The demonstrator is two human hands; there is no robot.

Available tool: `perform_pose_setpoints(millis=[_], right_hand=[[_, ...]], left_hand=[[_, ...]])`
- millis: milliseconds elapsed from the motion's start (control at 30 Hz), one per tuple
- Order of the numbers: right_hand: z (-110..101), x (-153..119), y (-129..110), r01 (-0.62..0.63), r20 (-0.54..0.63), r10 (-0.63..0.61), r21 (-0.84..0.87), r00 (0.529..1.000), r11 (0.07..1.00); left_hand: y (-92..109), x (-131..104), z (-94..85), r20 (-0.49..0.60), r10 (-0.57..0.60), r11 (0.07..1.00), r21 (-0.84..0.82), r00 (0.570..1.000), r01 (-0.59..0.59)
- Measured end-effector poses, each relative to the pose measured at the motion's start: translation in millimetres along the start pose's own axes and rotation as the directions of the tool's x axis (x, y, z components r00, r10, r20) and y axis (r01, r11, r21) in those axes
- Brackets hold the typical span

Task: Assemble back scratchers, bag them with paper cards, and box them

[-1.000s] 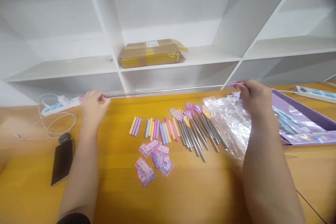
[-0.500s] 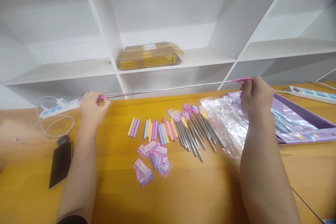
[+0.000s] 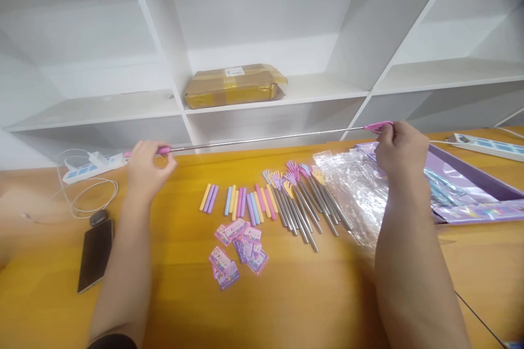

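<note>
Stretched between my two hands is a long telescopic back scratcher (image 3: 262, 138), its thin metal rod drawn out almost level above the table. My left hand (image 3: 148, 170) is closed round its pink handle. Pinched in my right hand (image 3: 400, 148) is the pink claw end, partly hidden by the fingers. Below lie several metal-rod back scratchers (image 3: 301, 204) with coloured claw heads. To their left are coloured handle tubes (image 3: 245, 204) in yellow, purple, blue and pink. Printed pink and purple cards (image 3: 239, 251) lie in front of the tubes.
Clear plastic bags (image 3: 352, 191) lie beside a purple box (image 3: 487, 174) on the right. Power strips (image 3: 491, 147) sit at the back, with white cables (image 3: 96, 202) at left near a dark phone (image 3: 95, 256). A taped carton (image 3: 233, 86) rests on the white shelf.
The back scratcher stays stretched between my hands. My left hand's thumb has opened slightly away from the handle, showing more of the pink grip.
</note>
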State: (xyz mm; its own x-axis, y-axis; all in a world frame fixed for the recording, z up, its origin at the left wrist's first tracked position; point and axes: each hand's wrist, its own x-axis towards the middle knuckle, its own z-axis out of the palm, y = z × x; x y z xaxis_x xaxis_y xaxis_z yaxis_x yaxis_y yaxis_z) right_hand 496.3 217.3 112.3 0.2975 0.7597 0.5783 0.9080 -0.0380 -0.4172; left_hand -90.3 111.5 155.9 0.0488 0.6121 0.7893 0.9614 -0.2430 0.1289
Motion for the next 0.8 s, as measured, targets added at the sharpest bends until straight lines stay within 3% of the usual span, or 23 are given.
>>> perform_pose_setpoints(millis=[167,433,533,633,800], right_hand=[[-6.9,-0.4,-0.1,-0.085,-0.086,0.088,0.035,0.992,0.996],[-2.0,-0.2,4.1,-0.056,-0.049,0.059,0.058,0.997,0.997],[0.1,-0.4,-5.2,-0.015,-0.021,0.016,0.052,1.0,0.999],[1.0,-11.8,-44.4,0.079,0.056,-0.083,0.072,0.995,0.994],[7.4,-79.5,-158.3,0.282,0.113,-0.309,0.202,0.944,0.938]], left_hand=[[-6.8,0.9,-0.2,0.106,0.101,0.994,-0.06,0.989,-0.095],[-18.3,-1.4,-7.2,0.08,0.134,0.989,-0.07,0.988,-0.128],[-11.7,0.0,-9.6,0.074,0.162,0.984,-0.086,0.984,-0.156],[15.4,-1.9,0.1,0.077,0.205,0.973,-0.123,0.976,-0.195],[81.5,-21.1,31.5,0.054,0.198,0.976,-0.104,0.979,-0.191]])
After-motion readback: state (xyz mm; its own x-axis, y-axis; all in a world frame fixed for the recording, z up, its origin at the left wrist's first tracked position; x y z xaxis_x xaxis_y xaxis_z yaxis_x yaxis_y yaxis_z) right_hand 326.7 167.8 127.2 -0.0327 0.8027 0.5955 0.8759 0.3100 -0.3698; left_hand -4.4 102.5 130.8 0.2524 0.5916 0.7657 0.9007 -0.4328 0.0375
